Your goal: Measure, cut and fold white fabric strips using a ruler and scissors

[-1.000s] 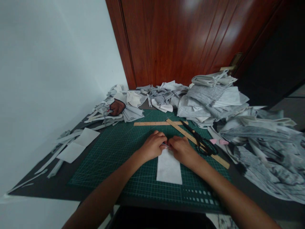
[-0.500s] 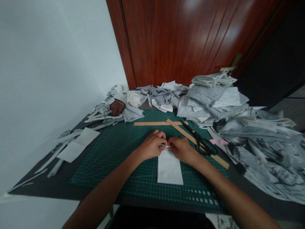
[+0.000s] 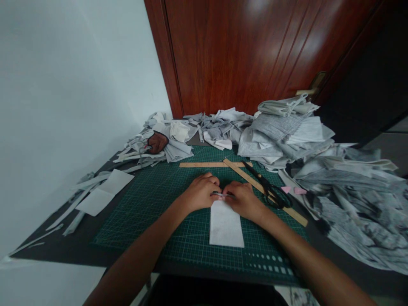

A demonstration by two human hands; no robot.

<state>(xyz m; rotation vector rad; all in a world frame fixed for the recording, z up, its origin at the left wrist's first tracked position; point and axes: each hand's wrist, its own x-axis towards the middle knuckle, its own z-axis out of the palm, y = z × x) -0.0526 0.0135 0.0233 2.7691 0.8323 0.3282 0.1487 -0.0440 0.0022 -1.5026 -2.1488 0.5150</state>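
A pale grey, rectangular piece of fabric [image 3: 226,225] lies on the green cutting mat [image 3: 143,216] with its long sides running away from me. At its far end my left hand [image 3: 204,191] is closed, fingertips pinching the raised edge. Close beside it, my right hand [image 3: 239,195] pinches the same edge from the right. A thin fold of the cloth shows between the two sets of fingers. The fingertips are partly hidden behind the knuckles.
Black scissors [image 3: 267,187] lie across a wooden ruler [image 3: 247,177] right of my hands. A second ruler [image 3: 200,165] lies beyond. Grey fabric heaps [image 3: 283,131] and scraps [image 3: 175,144] line the back, with white pieces [image 3: 105,193] at left and pink chalk pieces [image 3: 299,191] at right.
Both hands stay at the far edge of the fabric with a slight finger shift; the raised fold between them looks a little wider. Everything else lies as before.
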